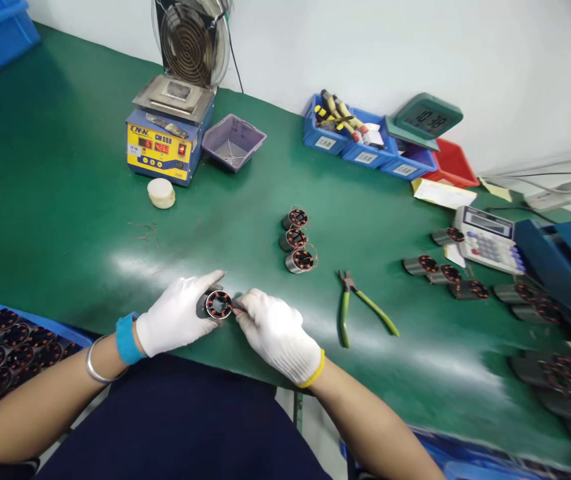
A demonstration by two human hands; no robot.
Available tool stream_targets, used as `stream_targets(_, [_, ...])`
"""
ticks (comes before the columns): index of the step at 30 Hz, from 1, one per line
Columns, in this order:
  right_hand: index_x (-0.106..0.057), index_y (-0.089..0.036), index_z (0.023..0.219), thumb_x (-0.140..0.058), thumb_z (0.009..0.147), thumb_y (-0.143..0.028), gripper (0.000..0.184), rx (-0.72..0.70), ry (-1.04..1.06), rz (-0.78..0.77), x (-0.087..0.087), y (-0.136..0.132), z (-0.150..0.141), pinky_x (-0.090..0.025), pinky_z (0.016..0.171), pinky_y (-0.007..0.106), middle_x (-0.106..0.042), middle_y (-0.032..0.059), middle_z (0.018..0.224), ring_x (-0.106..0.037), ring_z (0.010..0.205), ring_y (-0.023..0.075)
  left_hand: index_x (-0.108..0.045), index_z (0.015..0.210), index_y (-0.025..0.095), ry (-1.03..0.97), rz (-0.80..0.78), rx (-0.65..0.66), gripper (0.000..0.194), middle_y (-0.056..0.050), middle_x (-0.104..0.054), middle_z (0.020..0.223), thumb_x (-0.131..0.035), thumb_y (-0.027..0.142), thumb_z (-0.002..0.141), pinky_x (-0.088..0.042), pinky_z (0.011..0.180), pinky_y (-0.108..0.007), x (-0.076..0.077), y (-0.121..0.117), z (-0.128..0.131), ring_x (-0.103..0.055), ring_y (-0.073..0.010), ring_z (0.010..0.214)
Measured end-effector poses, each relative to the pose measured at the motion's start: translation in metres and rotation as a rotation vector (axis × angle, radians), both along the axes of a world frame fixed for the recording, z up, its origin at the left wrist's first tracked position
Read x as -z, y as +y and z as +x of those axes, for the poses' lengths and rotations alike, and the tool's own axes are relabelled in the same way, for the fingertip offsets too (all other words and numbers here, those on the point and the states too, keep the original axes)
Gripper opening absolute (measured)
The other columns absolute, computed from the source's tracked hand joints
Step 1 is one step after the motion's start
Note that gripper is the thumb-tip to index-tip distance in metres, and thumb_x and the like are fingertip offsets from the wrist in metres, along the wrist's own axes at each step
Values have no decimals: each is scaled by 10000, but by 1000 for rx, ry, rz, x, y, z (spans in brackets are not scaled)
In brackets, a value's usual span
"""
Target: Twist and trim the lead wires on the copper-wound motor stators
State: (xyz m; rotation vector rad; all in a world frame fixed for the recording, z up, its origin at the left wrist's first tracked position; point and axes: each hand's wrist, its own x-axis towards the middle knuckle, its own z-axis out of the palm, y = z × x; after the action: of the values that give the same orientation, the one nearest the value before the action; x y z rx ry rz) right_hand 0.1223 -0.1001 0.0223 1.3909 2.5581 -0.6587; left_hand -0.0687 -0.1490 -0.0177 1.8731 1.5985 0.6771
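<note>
My left hand (180,313), in a white glove, is closed around a motor stator (219,305), a short metal cylinder with copper windings showing at its open end. At the stator's right rim, my gloved right hand (275,330) has its thumb and fingers pinched together. What sits between those fingertips is too small to make out. Three more stators (300,261) with loose copper wire ends stand in a row beyond my hands. Green-handled cutting pliers (348,300) lie with their handles apart, right of my right hand.
A solder pot (160,143) stands at the back left beside a purple tray (235,140). Blue bins (325,137) line the wall near a clock (428,120). More stators (420,265) lie at right near a calculator (488,237). A stator-filled blue crate (73,331) is at lower left.
</note>
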Motion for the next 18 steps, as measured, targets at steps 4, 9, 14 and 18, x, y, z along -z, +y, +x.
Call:
stream_targets(4, [-650, -217, 878, -512, 867, -293, 158, 167, 208, -253, -4, 4, -2, -361, 597, 243, -692, 10, 834, -619, 750, 160, -439, 1341, 230, -403, -217, -94, 771, -109, -638, 1200, -758, 345, 649, -504, 946, -467, -9, -1, -2, -627, -294, 1074])
stream_targets(9, [-633, -211, 853, -503, 849, -284, 150, 233, 406, -301, -12, 1, 1, -376, 614, 236, -657, -4, 738, -576, 691, 138, -554, 1197, 190, -1046, -851, 48, 526, -135, -692, 1003, -602, 518, 789, -573, 566, -378, -23, -1, -9, -708, -270, 732])
stream_targets(14, [-624, -211, 816, -513, 832, -278, 131, 231, 332, -259, -20, 0, 1, -356, 590, 239, -630, 1, 725, -570, 684, 147, -520, 1210, 248, -976, -549, 12, 518, -79, -646, 1040, -702, 300, 728, -570, 613, -323, -33, -6, -4, -681, -206, 797])
stream_targets(18, [-564, -191, 841, -482, 858, -263, 110, 242, 487, -612, -26, 4, 5, -345, 489, 201, -565, -39, 628, -494, 496, 90, -634, 802, 227, -508, -52, 233, 29, -85, -632, 1146, -609, 238, 791, -507, 898, -390, -48, -15, -2, -629, -226, 1026])
